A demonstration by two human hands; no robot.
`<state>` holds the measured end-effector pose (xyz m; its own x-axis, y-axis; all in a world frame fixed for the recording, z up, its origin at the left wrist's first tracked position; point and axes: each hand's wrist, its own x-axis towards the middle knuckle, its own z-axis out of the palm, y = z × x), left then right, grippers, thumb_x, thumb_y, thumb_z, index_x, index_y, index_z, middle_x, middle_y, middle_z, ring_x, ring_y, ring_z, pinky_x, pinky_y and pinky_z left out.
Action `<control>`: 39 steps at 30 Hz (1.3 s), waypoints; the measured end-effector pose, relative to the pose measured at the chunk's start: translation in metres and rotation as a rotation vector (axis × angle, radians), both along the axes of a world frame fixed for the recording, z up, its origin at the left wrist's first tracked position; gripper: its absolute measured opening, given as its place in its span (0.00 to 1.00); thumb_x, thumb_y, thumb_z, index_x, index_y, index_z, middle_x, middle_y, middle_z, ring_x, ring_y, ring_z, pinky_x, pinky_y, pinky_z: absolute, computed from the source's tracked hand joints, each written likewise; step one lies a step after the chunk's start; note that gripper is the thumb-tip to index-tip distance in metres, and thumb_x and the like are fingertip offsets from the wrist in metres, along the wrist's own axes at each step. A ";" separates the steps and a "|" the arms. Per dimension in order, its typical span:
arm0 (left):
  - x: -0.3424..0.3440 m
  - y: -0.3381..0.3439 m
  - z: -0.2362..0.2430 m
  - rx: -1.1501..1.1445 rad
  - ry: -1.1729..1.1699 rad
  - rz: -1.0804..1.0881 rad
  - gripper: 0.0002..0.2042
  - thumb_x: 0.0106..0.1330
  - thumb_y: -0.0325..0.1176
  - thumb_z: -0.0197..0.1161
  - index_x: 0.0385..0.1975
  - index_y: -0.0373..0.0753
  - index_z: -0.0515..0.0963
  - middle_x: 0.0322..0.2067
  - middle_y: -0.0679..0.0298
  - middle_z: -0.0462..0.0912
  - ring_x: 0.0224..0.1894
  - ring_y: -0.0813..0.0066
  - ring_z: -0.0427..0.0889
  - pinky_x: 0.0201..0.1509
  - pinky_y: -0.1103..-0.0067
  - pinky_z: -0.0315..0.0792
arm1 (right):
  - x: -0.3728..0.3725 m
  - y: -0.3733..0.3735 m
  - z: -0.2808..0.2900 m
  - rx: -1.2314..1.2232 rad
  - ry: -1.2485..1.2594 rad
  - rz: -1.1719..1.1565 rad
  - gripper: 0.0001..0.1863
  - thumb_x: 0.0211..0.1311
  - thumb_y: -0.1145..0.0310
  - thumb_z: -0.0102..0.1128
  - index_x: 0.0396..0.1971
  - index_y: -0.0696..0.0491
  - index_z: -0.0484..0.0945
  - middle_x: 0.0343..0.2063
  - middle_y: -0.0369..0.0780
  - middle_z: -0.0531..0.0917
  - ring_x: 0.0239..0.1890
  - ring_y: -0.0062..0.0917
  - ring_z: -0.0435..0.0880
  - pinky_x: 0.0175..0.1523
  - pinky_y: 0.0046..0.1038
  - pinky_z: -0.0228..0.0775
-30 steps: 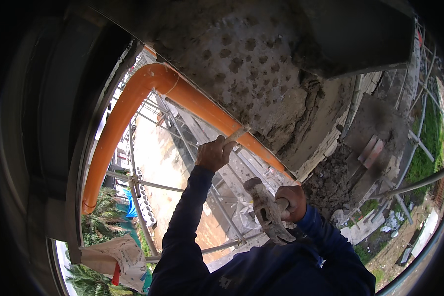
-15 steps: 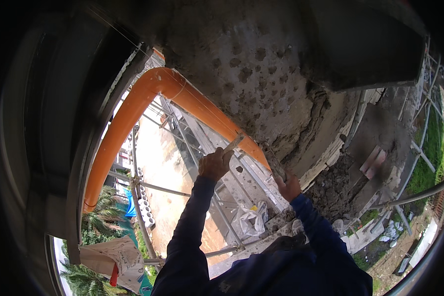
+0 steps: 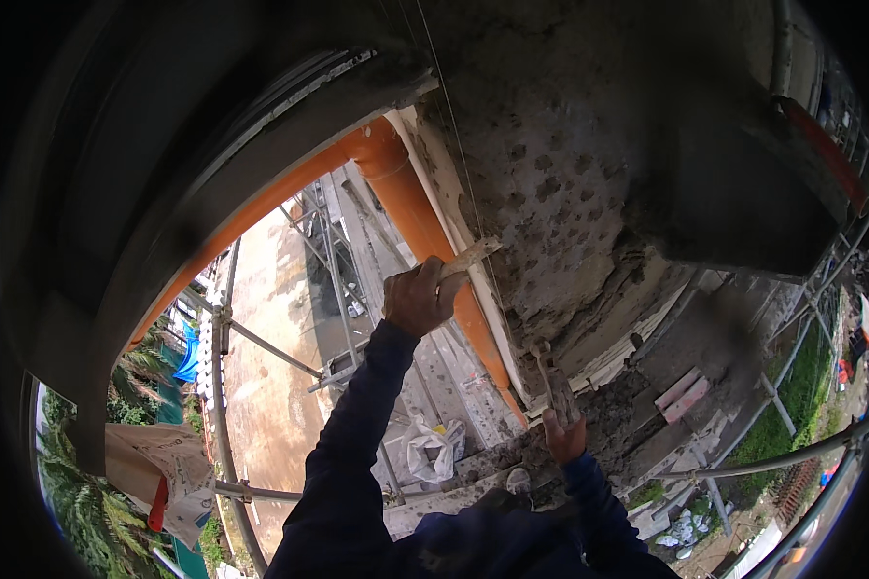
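My left hand (image 3: 420,297) is closed around a flat pale wooden strip (image 3: 473,256) smeared with mortar. The strip's far end lies over the edge of the pitted mortar surface (image 3: 550,193). Lower and to the right, my right hand (image 3: 564,436) grips a trowel-like tool (image 3: 551,381), coated in mortar and pointing up and away from me. Its exact shape is hard to make out. Dark wet mortar (image 3: 603,425) is heaped just right of that hand. A thin string line (image 3: 454,125) runs down along the surface's left edge.
Behind the left hand an orange pipe (image 3: 406,198) bends and runs downward. Scaffold tubes (image 3: 275,347) cross at left, and another tube (image 3: 772,463) at right. A white sack (image 3: 430,452) lies on planks below. A reddish-white block (image 3: 683,394) rests beyond the mortar heap.
My view has turned, so the pipe and ground appear shifted. The left hand's strip now overlaps the mortar edge. My right hand and its tool appear lower in view. Both hands keep their hold.
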<state>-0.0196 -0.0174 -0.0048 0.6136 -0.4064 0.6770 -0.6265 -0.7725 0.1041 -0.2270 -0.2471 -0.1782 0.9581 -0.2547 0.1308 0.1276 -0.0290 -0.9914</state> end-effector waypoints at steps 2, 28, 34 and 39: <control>0.001 -0.009 0.023 -0.035 -0.011 -0.044 0.15 0.67 0.45 0.60 0.29 0.39 0.70 0.14 0.56 0.77 0.15 0.55 0.80 0.19 0.66 0.73 | 0.003 -0.008 0.014 0.040 0.003 0.042 0.19 0.61 0.63 0.62 0.43 0.63 0.78 0.30 0.44 0.84 0.32 0.25 0.80 0.39 0.32 0.74; -0.010 -0.014 0.083 0.103 0.042 0.065 0.18 0.70 0.47 0.56 0.28 0.36 0.73 0.12 0.54 0.76 0.14 0.55 0.79 0.19 0.65 0.74 | 0.144 -0.015 0.123 -0.225 -1.123 0.122 0.14 0.66 0.66 0.59 0.45 0.60 0.75 0.22 0.46 0.79 0.22 0.33 0.79 0.29 0.34 0.71; 0.003 -0.016 0.070 0.054 -0.109 0.058 0.21 0.69 0.51 0.57 0.25 0.37 0.73 0.07 0.59 0.70 0.10 0.59 0.76 0.14 0.68 0.70 | 0.109 -0.017 0.130 -0.067 -0.324 0.036 0.23 0.64 0.50 0.62 0.44 0.56 0.74 0.23 0.39 0.77 0.20 0.22 0.73 0.26 0.28 0.69; -0.006 -0.012 0.075 0.042 -0.066 0.080 0.22 0.70 0.51 0.57 0.24 0.37 0.73 0.07 0.58 0.71 0.10 0.58 0.76 0.15 0.66 0.71 | 0.104 -0.004 0.175 0.257 -1.196 0.324 0.26 0.66 0.45 0.58 0.47 0.54 0.74 0.25 0.38 0.78 0.20 0.19 0.72 0.25 0.28 0.69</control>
<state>-0.0254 -0.0298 0.0705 0.6002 -0.3867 0.7001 -0.5667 -0.8233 0.0311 -0.1232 -0.2514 -0.0031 0.2991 -0.1780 0.9375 0.9107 0.3467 -0.2247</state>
